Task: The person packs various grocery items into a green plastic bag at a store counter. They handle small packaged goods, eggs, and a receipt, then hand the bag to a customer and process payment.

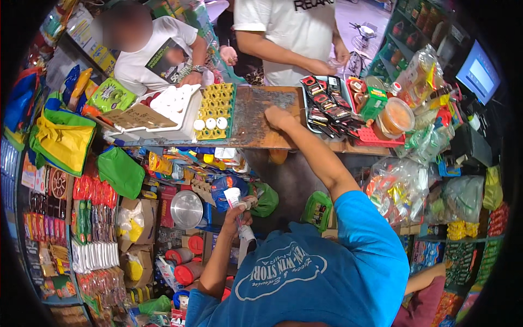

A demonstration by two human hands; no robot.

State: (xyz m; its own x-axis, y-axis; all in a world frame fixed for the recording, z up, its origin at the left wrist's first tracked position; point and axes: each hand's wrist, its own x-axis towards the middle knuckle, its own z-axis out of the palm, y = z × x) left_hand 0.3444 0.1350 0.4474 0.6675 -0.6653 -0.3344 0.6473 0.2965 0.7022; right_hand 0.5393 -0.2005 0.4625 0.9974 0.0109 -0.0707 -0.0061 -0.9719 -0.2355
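Note:
My left hand (236, 218) is shut on a bundle of folded papers (245, 231), white and pinkish, perhaps banknotes, low in front of my blue shirt. My right arm reaches forward over a worn wooden counter (261, 102). My right hand (280, 117) rests there with its fingers curled down; whether something lies under them is hidden. To its right is a tray of black and red sachets (329, 100). On its left stands a yellow egg tray (214, 102) with several white eggs in the front row, beside a white container (188, 122) of more eggs.
Across the counter stand a person in a white shirt (286, 41), hands together, and a person leaning on it at left (163, 61). A red basket (376, 137) holds jars and a tub. Packed shelves (75, 245) line both sides. Bags hang at right; a maroon-clothed person (425, 302) is behind.

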